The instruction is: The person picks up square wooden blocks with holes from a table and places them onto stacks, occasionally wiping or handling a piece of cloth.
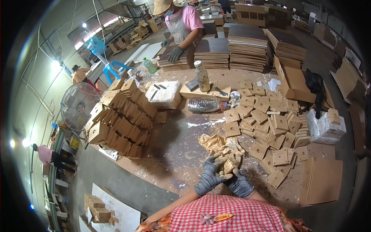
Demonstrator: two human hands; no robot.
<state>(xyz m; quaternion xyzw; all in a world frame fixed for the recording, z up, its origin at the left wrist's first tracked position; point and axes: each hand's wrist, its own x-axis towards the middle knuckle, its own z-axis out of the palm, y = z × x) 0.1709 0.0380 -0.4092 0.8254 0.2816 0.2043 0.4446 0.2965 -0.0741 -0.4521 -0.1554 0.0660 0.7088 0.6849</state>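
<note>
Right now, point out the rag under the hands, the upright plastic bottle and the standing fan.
rag [217, 144], head view, crumpled upper fold.
upright plastic bottle [202, 77], head view, middle of its body.
standing fan [78, 105], head view, centre of its round grille.

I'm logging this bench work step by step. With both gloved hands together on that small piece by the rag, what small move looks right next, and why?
Probably finish with the small wooden piece and set it by the loose square blocks to the right. Both the left hand and right hand grip it over the crumpled rag, and that pile lies close by.
</note>
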